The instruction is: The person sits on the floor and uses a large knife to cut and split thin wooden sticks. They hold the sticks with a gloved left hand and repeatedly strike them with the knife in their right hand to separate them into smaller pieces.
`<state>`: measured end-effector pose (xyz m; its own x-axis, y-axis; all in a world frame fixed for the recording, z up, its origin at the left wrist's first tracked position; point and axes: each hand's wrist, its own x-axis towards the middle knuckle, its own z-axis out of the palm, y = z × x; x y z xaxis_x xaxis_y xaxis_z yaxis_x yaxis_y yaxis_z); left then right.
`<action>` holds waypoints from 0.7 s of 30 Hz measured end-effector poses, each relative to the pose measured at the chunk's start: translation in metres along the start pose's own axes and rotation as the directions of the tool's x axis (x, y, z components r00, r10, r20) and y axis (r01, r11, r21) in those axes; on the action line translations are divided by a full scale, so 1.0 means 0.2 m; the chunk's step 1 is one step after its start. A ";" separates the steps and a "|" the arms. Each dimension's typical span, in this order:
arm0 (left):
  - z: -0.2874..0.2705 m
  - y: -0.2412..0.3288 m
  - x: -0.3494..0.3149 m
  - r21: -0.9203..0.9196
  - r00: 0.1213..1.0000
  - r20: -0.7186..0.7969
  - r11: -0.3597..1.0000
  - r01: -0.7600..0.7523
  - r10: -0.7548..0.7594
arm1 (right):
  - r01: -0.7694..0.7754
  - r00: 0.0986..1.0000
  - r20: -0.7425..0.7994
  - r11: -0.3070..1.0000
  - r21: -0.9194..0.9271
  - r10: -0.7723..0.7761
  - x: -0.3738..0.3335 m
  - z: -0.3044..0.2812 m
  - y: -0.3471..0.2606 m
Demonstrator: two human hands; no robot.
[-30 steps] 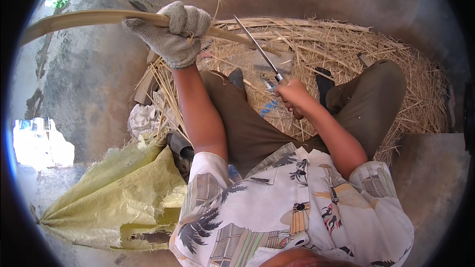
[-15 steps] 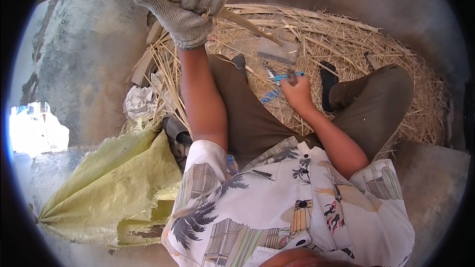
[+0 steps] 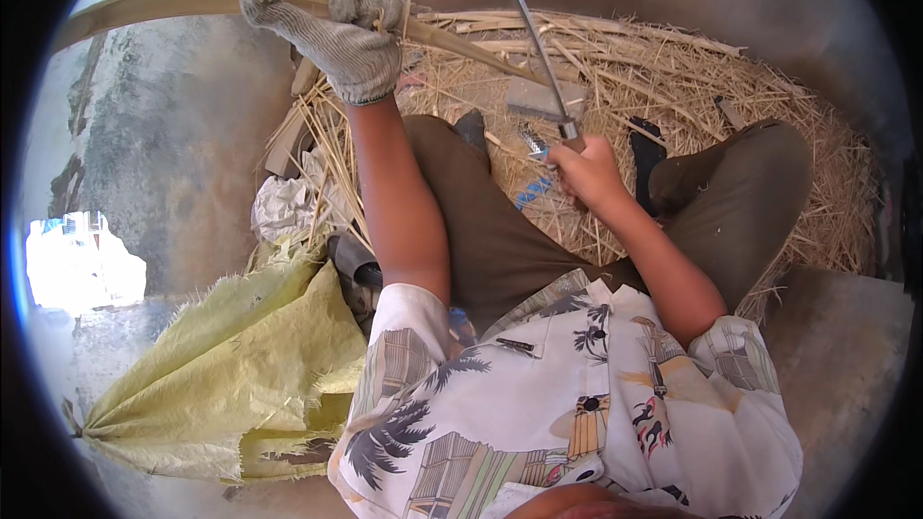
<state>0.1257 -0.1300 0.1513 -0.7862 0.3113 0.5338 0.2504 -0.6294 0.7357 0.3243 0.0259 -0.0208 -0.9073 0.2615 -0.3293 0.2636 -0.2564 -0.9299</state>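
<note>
My left hand (image 3: 351, 43), in a grey knitted glove, is closed around a long bamboo strip (image 3: 183, 3). The strip runs out past the left edge, and its other end slants down toward a grey block (image 3: 548, 98) on the floor. Bare fingers of my right hand (image 3: 591, 173) are wrapped round the handle of a knife (image 3: 539, 43). Its long thin blade points up and away, out of the top of the view, apart from the strip. Beside that hand lies a metal piece with a patterned surface (image 3: 532, 141), and a blue item (image 3: 531, 192) below it.
Straw-like shavings (image 3: 808, 173) and strips cover the floor around my crossed legs. To the left are a yellow woven sack (image 3: 231, 356), a crumpled pale bag (image 3: 282, 210) and pieces of wood (image 3: 286, 149). A stained wall (image 3: 183, 115) rises on the left.
My right hand has turned, so the knife blade now shows, pointing up and away. My left hand has shifted slightly left and down with the bamboo strip still in it.
</note>
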 end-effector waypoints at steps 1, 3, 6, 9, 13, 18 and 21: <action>0.00 0.01 0.00 0.016 0.999 -0.040 1.000 -0.019 0.019 | 0.161 0.983 -0.082 0.987 -0.025 -0.162 0.02 0.01 0.05; -0.02 0.01 -0.01 0.009 0.992 -0.116 0.999 -0.040 0.040 | 0.462 0.850 -0.224 0.879 -0.116 -0.476 0.05 0.03 0.14; 0.06 0.00 -0.01 0.024 0.980 -0.194 0.999 -0.049 0.052 | 0.251 0.953 -0.114 0.944 -0.213 -0.279 0.13 0.03 0.39; 0.14 0.00 -0.03 0.116 0.972 -0.218 0.991 -0.063 0.087 | -0.256 0.964 0.016 0.947 -0.196 0.264 0.14 0.04 0.32; 0.05 -0.01 -0.01 0.076 0.988 -0.116 0.993 -0.089 0.097 | -0.431 0.898 0.122 0.901 0.052 0.423 0.10 0.04 0.24; 0.01 -0.01 0.00 0.011 0.978 -0.187 0.996 -0.087 0.088 | -0.150 0.989 0.028 0.978 0.143 0.148 0.00 -0.01 -0.02; 0.00 -0.02 0.00 -0.018 0.977 -0.188 0.995 -0.102 0.097 | 0.240 0.966 -0.129 0.963 0.120 -0.225 0.02 0.00 0.05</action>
<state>0.1239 -0.1278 0.1483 -0.8505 0.1091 0.5145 0.3192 -0.6703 0.6699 0.3232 0.0252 -0.0319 -0.8933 0.4302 -0.1300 -0.0035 -0.2960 -0.9552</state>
